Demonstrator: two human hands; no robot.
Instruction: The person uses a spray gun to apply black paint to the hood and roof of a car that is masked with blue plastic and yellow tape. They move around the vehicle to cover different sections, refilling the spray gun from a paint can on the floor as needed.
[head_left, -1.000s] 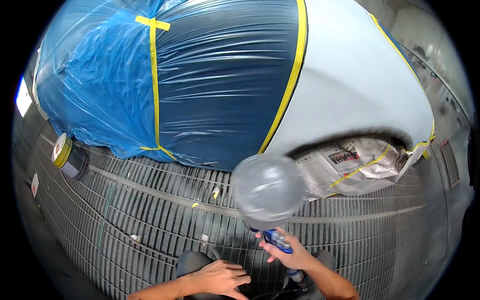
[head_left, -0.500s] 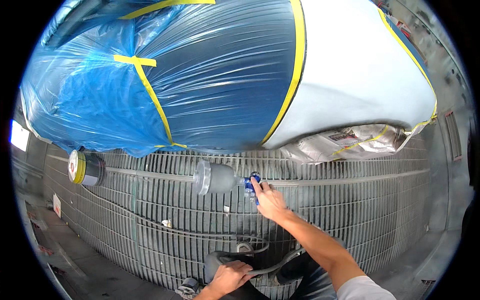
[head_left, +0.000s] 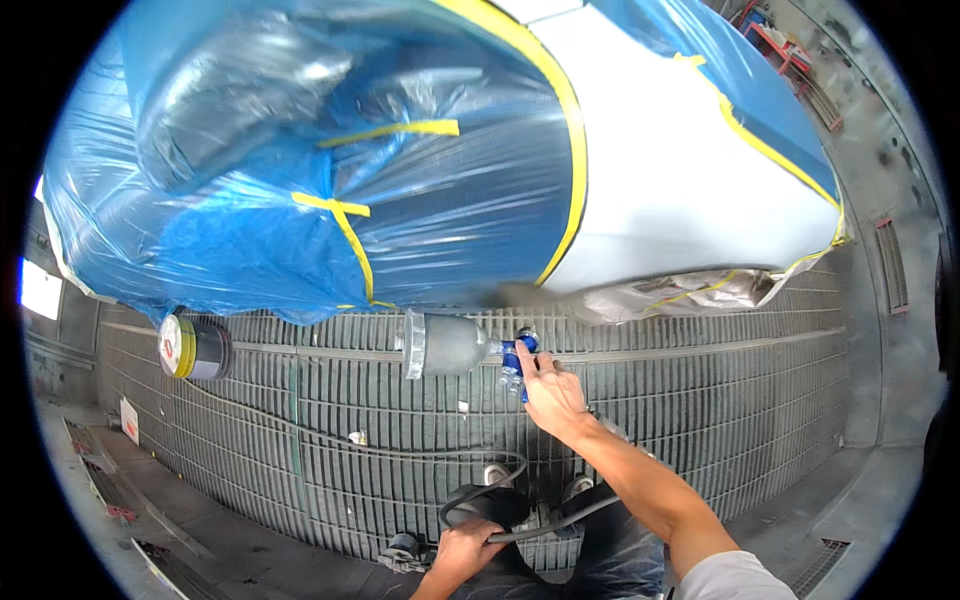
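Note:
My right hand (head_left: 553, 398) is wrapped round a blue spray gun (head_left: 512, 368), its index finger stretched along the top. The gun's cloudy, translucent cup (head_left: 440, 345) lies sideways, its capped end toward the left. In front of the gun is the lower edge of a white car panel (head_left: 660, 190), bordered by yellow masking tape (head_left: 578, 160); the gun does not touch it. A faint dark haze hangs near that edge. Low in the picture, my left hand (head_left: 465, 553) grips a grey hose (head_left: 560, 523) that passes in front of my legs.
Blue masking film (head_left: 240, 240) covers the car to the left. Crumpled grey sheeting (head_left: 690, 292) fills the wheel arch. A yellow-rimmed can (head_left: 190, 346) stands by the film. The hose loops across the floor grating (head_left: 350, 400). A small dark object (head_left: 403, 550) lies left of my left hand.
The view has shifted, showing more of the car's upper side. My right hand and the spray gun sit slightly farther right. Both hands keep their hold.

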